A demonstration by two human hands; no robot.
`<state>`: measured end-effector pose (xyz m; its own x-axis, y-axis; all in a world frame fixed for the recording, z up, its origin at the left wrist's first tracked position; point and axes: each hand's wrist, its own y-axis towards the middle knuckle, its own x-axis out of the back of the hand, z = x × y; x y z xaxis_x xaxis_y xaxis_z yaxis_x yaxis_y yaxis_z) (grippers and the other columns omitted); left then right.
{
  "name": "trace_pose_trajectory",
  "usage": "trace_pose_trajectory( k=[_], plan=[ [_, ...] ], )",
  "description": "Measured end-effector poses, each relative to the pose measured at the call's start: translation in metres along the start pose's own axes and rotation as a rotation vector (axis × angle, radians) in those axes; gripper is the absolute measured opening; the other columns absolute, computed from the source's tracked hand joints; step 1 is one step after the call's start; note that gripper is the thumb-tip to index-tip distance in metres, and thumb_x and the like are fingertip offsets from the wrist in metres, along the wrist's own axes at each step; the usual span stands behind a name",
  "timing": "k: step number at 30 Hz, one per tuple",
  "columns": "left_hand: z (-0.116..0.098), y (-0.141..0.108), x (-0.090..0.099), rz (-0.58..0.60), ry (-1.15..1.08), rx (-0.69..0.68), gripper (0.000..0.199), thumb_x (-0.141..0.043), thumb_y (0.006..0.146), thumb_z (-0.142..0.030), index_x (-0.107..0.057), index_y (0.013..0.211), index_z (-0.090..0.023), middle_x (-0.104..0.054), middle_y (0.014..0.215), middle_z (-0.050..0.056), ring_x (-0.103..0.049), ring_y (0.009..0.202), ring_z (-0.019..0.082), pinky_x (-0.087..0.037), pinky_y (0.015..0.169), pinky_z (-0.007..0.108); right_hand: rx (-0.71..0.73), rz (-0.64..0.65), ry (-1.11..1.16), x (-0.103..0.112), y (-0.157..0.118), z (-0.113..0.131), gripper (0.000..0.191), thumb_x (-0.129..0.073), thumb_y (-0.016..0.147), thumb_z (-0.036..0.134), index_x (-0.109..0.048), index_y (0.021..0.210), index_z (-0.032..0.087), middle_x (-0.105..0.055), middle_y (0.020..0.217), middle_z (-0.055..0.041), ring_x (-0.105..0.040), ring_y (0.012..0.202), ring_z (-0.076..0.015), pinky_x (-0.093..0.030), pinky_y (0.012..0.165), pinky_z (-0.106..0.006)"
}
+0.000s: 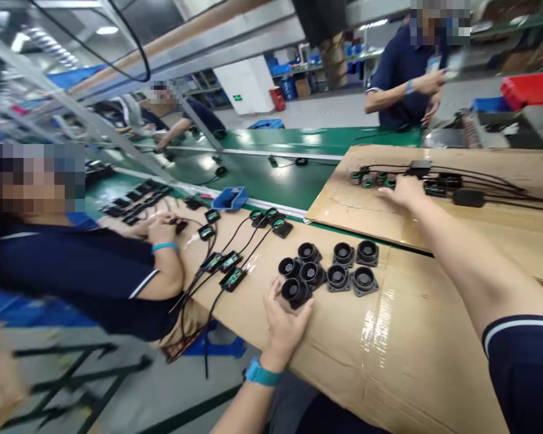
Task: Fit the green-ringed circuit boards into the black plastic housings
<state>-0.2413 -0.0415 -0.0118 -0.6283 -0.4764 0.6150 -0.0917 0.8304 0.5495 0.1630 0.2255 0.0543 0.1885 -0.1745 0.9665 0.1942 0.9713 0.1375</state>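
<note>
My left hand curls its thumb and fingers round a black round housing with a square flange, at the near left of a group. Several like housings, one a black cup, stand open side up on the cardboard-covered table. My right hand reaches far over the right cardboard sheet, thumb spread out to the left. It is at a row of black cabled parts with green faces; its fingertips are hidden, so I cannot tell whether it grips one.
Cabled black boxes with green boards lie left of the housings, cables hanging over the near edge. A blue bin stands by the green conveyor. A co-worker sits close on my left; another person stands across.
</note>
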Motion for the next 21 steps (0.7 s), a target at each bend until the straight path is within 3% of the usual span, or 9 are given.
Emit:
trace_pose_trajectory(
  k=[3, 5, 8, 11, 14, 17, 19, 21],
  plan=[
    [0.010, -0.012, -0.006, -0.002, -0.078, 0.235, 0.086, -0.080, 0.077, -0.045, -0.033, 0.143, -0.016, -0.051, 0.136, 0.021, -0.057, 0.124, 0.032, -0.050, 0.107, 0.054, -0.043, -0.009, 0.067, -0.015, 0.015, 0.004, 0.071, -0.063, 0.089, 0.058, -0.055, 0.121, -0.005, -0.060, 0.115, -0.0369, -0.055, 0.114, -0.0370, -0.035, 0.094, -0.051],
    [0.014, -0.011, -0.009, 0.012, -0.121, 0.306, 0.082, -0.081, 0.075, -0.044, -0.037, 0.140, -0.017, -0.054, 0.132, 0.018, -0.058, 0.123, 0.031, -0.050, 0.107, 0.052, -0.077, -0.027, 0.099, -0.016, 0.014, 0.007, 0.068, -0.064, 0.091, 0.051, -0.053, 0.124, -0.007, -0.061, 0.114, -0.0372, -0.058, 0.111, -0.0343, -0.038, 0.089, -0.047],
    [0.014, -0.005, -0.010, 0.043, -0.137, 0.310, 0.069, -0.080, 0.076, -0.041, -0.046, 0.130, -0.018, -0.059, 0.124, 0.014, -0.061, 0.118, 0.030, -0.051, 0.104, 0.051, -0.098, -0.040, 0.101, -0.006, 0.002, 0.013, 0.054, -0.064, 0.091, 0.041, -0.056, 0.122, -0.002, -0.064, 0.111, -0.0307, -0.061, 0.103, -0.0297, -0.041, 0.083, -0.042],
    [0.014, -0.002, -0.009, 0.056, -0.153, 0.276, 0.053, -0.077, 0.080, -0.038, -0.053, 0.122, -0.019, -0.063, 0.117, 0.012, -0.063, 0.112, 0.028, -0.052, 0.101, 0.049, -0.085, -0.048, 0.143, 0.014, -0.029, 0.017, 0.042, -0.073, 0.082, 0.034, -0.063, 0.113, 0.007, -0.069, 0.103, -0.0205, -0.063, 0.095, -0.0275, -0.044, 0.082, -0.040],
    [0.015, -0.004, -0.003, 0.047, -0.160, 0.218, 0.047, -0.075, 0.081, -0.037, -0.056, 0.121, -0.018, -0.065, 0.115, 0.012, -0.063, 0.111, 0.028, -0.052, 0.101, 0.049, 0.024, -0.052, 0.245, 0.039, -0.094, 0.012, 0.036, -0.078, 0.077, 0.032, -0.067, 0.105, 0.013, -0.071, 0.096, -0.0128, -0.064, 0.087, -0.0253, -0.048, 0.080, -0.037],
    [0.010, -0.015, 0.006, -0.018, -0.155, 0.095, 0.052, -0.074, 0.080, -0.033, -0.056, 0.125, -0.016, -0.064, 0.119, 0.014, -0.062, 0.114, 0.029, -0.051, 0.103, 0.049, 0.158, 0.012, 0.316, 0.058, -0.196, 0.002, 0.034, -0.075, 0.078, 0.033, -0.070, 0.107, 0.017, -0.073, 0.092, -0.0065, -0.066, 0.079, -0.0212, -0.051, 0.074, -0.032],
    [-0.002, -0.028, 0.011, -0.044, -0.175, -0.028, 0.059, -0.075, 0.078, -0.030, -0.053, 0.130, -0.015, -0.063, 0.121, 0.015, -0.062, 0.115, 0.030, -0.051, 0.103, 0.048, 0.255, 0.132, 0.373, 0.059, -0.270, -0.002, 0.032, -0.072, 0.080, 0.029, -0.070, 0.110, 0.019, -0.074, 0.091, -0.0051, -0.068, 0.078, -0.0201, -0.053, 0.073, -0.031],
    [-0.022, -0.042, 0.014, 0.060, -0.247, -0.149, 0.061, -0.074, 0.078, -0.029, -0.052, 0.133, -0.016, -0.063, 0.122, 0.014, -0.063, 0.115, 0.030, -0.053, 0.102, 0.048, 0.311, 0.242, 0.402, 0.051, -0.334, -0.002, 0.032, -0.068, 0.082, 0.024, -0.069, 0.114, 0.020, -0.075, 0.101, -0.0066, -0.071, 0.086, -0.0209, -0.055, 0.079, -0.032]
  ],
)
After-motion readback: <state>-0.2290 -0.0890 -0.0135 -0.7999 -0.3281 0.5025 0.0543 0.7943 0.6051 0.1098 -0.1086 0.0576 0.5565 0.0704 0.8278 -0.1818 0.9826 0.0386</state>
